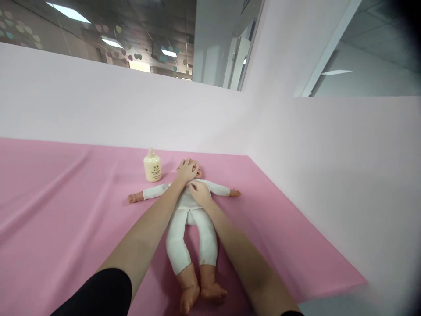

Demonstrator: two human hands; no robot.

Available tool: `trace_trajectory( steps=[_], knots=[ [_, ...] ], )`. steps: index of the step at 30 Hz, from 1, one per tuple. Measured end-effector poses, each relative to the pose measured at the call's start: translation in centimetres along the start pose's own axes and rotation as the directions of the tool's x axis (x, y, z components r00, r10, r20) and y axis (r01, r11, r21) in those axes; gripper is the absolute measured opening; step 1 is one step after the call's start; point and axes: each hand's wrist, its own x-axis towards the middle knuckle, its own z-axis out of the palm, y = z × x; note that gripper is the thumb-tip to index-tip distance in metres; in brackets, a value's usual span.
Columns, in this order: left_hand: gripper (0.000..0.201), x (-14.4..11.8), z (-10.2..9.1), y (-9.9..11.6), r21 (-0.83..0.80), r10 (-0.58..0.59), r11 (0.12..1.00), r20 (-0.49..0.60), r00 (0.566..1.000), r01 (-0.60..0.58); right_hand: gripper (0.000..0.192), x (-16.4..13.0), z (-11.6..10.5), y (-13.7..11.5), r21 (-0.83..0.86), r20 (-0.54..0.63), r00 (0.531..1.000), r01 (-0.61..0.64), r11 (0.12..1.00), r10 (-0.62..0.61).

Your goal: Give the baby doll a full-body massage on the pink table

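Note:
A baby doll [189, 216] in white cloth lies on its back on the pink sheet, arms stretched out to the sides and bare feet toward me. My left hand [188, 170] rests over the doll's head, its fingers stretched across and covering much of the face. Just below, at the neck and upper chest, is my right hand [199, 192], with its fingers curled in and pressed together. Whatever those fingertips pinch, if anything, is hidden. Both my forearms pass over the doll's body and the sheet.
A cream-coloured bottle [152, 167] with dark print stands upright left of the doll's head. The pink sheet [66, 210] has folds at the left and an edge at the right. White walls [131, 109] rise behind and to the right, with windows [148, 39] above.

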Motion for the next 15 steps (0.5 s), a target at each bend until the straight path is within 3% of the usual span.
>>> trace_trajectory(
  steps=[3,5,11,15],
  knots=[
    [0.043,-0.3,0.6,-1.8,-0.153,0.033,0.987,-0.069,0.997,-0.043,0.036,1.6,0.0,1.6,0.141,-0.251,0.968,0.014,0.990,0.022],
    [0.042,-0.2,1.1,-3.0,-0.272,0.097,0.954,-0.126,0.987,-0.128,0.042,3.0,0.4,2.6,0.192,-0.303,0.952,0.090,0.977,-0.028],
    [0.045,0.1,2.1,-5.2,-0.485,0.174,0.839,-0.189,0.967,-0.246,0.053,7.2,2.0,5.0,0.241,-0.124,0.991,0.086,0.967,-0.057],
    [0.045,-0.3,2.1,-5.8,-0.525,0.178,0.810,-0.204,0.963,-0.261,0.068,8.7,2.6,6.6,0.406,-0.127,0.992,0.033,0.913,0.020]
  ],
)
